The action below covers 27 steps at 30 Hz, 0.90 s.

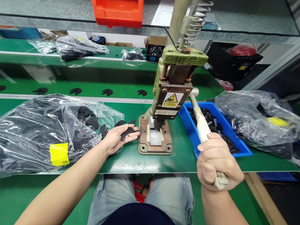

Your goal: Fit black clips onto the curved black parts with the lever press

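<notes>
My right hand point(217, 162) is wrapped round the tape-covered lever point(202, 125) of a green hand press point(173, 83). To the left of the press base, my left hand point(120, 137) is turned palm up with a flat black part point(127, 132) held across its fingers. Its fingertips are beside the edge of the base plate point(155, 149). On the base is a pale block fixture point(155, 137), with the dark press tool point(161, 121) just over it. Behind my left hand, several black curved pieces point(103, 130) lie at the mouth of a clear plastic bag point(30, 136).
A blue bin point(241, 150) of black parts stands right of the press, beside another plastic bag point(262, 115). Black curved parts point(107, 92) lie in a row on the green belt point(90, 85) behind. An orange bin point(123, 19) sits on the shelf above.
</notes>
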Each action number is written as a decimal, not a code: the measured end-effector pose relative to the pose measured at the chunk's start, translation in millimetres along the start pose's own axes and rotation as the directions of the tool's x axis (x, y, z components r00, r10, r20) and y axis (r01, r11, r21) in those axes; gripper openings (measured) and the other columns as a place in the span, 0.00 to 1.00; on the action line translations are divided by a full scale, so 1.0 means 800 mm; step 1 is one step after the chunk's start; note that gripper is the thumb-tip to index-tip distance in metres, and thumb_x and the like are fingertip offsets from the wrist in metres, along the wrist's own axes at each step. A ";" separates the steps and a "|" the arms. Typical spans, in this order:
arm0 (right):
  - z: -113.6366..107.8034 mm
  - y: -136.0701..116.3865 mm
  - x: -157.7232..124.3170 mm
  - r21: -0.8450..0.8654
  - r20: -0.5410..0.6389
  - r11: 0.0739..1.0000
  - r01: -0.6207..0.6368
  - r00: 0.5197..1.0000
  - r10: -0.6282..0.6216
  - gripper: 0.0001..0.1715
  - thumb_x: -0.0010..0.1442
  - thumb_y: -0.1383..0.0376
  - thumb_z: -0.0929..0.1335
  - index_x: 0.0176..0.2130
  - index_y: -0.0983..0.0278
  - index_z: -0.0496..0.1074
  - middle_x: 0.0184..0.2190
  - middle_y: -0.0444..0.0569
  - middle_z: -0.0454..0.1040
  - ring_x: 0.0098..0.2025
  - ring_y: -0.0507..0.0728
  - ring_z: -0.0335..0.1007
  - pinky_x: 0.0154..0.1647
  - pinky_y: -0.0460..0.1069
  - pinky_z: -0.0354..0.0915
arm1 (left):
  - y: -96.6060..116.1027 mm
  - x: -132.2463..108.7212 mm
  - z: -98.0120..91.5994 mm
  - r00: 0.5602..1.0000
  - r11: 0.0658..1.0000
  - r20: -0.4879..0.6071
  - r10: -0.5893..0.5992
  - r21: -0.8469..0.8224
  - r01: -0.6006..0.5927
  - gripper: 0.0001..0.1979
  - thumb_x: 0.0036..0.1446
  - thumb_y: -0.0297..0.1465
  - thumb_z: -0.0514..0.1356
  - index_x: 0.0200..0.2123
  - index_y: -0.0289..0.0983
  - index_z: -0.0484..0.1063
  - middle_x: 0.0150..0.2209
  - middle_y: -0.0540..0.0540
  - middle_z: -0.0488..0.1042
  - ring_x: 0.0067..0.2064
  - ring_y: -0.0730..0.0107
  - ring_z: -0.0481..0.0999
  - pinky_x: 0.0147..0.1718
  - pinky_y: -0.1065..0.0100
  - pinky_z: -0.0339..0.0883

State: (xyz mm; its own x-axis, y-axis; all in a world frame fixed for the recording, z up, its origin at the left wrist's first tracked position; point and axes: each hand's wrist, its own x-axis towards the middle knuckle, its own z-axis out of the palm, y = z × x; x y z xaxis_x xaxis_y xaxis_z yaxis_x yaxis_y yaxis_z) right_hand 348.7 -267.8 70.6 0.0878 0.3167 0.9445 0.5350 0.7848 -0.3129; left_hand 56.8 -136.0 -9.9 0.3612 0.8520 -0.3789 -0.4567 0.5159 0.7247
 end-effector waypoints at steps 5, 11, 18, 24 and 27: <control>0.001 0.000 0.000 0.009 -0.004 1.000 -0.016 1.000 0.016 0.16 0.60 0.66 0.71 0.23 0.62 0.66 0.22 0.39 0.72 0.31 0.55 0.76 0.52 0.65 0.73 | -0.006 0.001 -0.004 0.995 0.996 0.036 0.089 -0.029 -0.088 0.17 0.60 0.23 0.68 0.53 0.28 0.77 0.51 0.30 0.82 0.53 0.51 0.85 0.58 0.54 0.78; 0.001 0.000 -0.001 -0.003 -0.001 1.000 -0.013 1.000 0.013 0.16 0.60 0.65 0.71 0.23 0.62 0.66 0.22 0.38 0.72 0.31 0.54 0.76 0.52 0.66 0.73 | -0.018 0.005 -0.004 0.997 0.995 -0.004 0.081 0.063 -0.081 0.13 0.58 0.25 0.70 0.46 0.30 0.78 0.49 0.33 0.82 0.49 0.57 0.85 0.50 0.61 0.81; 0.002 0.000 0.000 -0.001 -0.009 1.000 0.006 1.000 -0.006 0.15 0.60 0.66 0.70 0.23 0.61 0.66 0.22 0.39 0.71 0.29 0.55 0.75 0.48 0.67 0.73 | -0.027 0.014 0.007 0.968 0.830 -0.041 0.247 0.525 -0.189 0.16 0.66 0.44 0.65 0.34 0.37 0.73 0.31 0.48 0.77 0.26 0.75 0.69 0.22 0.74 0.61; 0.001 -0.002 0.000 -0.010 0.014 1.000 -0.005 1.000 0.005 0.16 0.62 0.66 0.70 0.24 0.62 0.65 0.22 0.40 0.71 0.32 0.54 0.76 0.52 0.67 0.72 | -0.030 0.033 0.035 0.990 0.931 -0.086 0.107 0.359 -0.070 0.15 0.60 0.40 0.70 0.33 0.37 0.70 0.28 0.52 0.70 0.25 0.76 0.67 0.21 0.75 0.59; 0.002 -0.002 0.000 -0.006 0.017 1.000 -0.004 1.000 0.004 0.15 0.62 0.66 0.69 0.24 0.62 0.66 0.22 0.40 0.71 0.32 0.54 0.76 0.53 0.66 0.72 | -0.033 0.041 0.048 0.994 0.944 0.027 0.105 0.311 -0.109 0.18 0.52 0.36 0.76 0.37 0.35 0.72 0.32 0.50 0.75 0.29 0.76 0.73 0.28 0.74 0.68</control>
State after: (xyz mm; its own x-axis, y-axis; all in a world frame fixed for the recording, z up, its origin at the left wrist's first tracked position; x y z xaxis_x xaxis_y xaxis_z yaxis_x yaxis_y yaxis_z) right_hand 346.4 -268.2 71.0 0.0757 0.3289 0.9413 0.5400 0.7801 -0.3160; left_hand 112.0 -124.8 -18.9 0.3328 0.8990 -0.2848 -0.2179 0.3671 0.9043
